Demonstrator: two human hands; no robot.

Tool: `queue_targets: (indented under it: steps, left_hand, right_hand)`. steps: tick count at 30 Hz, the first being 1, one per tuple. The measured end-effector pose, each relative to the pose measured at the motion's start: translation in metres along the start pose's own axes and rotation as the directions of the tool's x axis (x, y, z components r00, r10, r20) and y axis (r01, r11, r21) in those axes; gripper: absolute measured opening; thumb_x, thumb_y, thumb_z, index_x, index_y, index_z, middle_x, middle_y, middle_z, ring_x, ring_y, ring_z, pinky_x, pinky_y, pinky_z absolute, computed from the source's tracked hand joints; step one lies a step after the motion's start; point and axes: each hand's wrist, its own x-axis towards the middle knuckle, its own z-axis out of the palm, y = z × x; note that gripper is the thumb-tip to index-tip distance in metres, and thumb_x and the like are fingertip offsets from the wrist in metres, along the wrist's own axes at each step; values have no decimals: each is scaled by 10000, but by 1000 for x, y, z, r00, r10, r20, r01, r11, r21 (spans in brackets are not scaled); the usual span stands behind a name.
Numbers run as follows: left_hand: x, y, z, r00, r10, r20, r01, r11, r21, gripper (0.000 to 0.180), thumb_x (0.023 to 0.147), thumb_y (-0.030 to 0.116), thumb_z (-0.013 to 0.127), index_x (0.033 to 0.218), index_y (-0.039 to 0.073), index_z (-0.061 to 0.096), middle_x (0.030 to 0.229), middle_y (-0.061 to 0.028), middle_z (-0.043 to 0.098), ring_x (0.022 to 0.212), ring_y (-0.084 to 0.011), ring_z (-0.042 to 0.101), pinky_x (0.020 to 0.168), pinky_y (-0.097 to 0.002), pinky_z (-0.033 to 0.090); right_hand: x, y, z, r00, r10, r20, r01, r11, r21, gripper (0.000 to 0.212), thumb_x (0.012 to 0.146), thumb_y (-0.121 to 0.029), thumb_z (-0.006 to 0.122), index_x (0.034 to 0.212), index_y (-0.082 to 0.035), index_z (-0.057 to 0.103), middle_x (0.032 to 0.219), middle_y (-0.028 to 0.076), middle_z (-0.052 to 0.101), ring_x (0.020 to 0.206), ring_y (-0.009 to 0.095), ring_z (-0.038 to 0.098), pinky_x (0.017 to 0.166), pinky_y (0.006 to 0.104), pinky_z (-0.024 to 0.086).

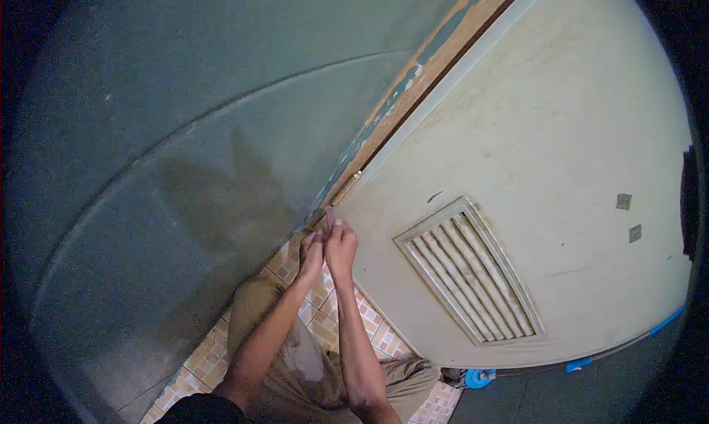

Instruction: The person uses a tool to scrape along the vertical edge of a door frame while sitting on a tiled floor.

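Note:
My right hand (340,250) is closed in a pinch around a small flat pinkish-brown piece (329,213), which sticks up past my fingertips; its kind is not clear. Close beside it, my left hand (312,256) is curled, and whatever it holds is hidden. Both hands are at the lower part of a wooden door frame (396,114), below a hinge (347,188). Along the frame runs a ragged strip of dark teal paint, with bare brown wood beside it. An off-white door (517,121) meets the frame on the right.
A louvred vent (473,273) is set low in the door. The grey-green wall (148,77) has a curved raised line and a dark stain (221,191). My bent legs (277,335) are over a patterned tile floor (203,357). Something round and blue (478,378) lies by the door's bottom edge.

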Motion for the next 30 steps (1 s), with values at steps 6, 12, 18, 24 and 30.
queue_targets:
  steps: [6,12,18,24,30]
  left_hand:
    - [-27,51,10,959,225,172,-191,962,-192,377,1025,333,559,1145,-1,687,940,-18,688,825,-111,602,795,-271,482]
    - [-15,41,6,950,281,-136,-286,958,-13,364,1054,306,485,1118,-9,657,898,-66,690,819,-141,630,744,-333,516]
    - [-2,80,20,875,463,-141,-402,857,322,320,1060,228,407,1113,-25,596,942,-216,694,847,-399,656,761,-472,491]
    - [6,84,25,834,523,-177,-444,826,348,350,1066,251,387,1182,-31,559,1042,-270,645,962,-445,612,841,-505,459]
    - [22,69,27,868,468,-167,-408,863,297,399,1072,306,376,1253,0,558,1069,-271,640,989,-448,604,883,-489,459]
  right_hand:
    - [2,26,-18,818,396,417,-571,646,507,303,1018,-232,464,834,-60,633,718,4,558,632,114,479,558,284,369]
    - [-16,31,-29,897,201,394,-294,936,194,405,1034,-348,482,1062,26,634,881,106,672,753,198,612,703,346,499]
    - [-133,129,-101,932,221,289,-116,933,-341,354,993,-297,555,1124,25,623,889,208,689,886,330,699,797,414,536]
    - [-245,148,-137,927,122,354,8,938,-345,288,933,-251,582,1060,-1,646,863,205,657,807,375,642,736,466,509]
    - [-230,137,-107,979,152,136,-52,830,-555,216,852,-225,606,967,-42,616,778,175,638,772,377,616,757,495,490]
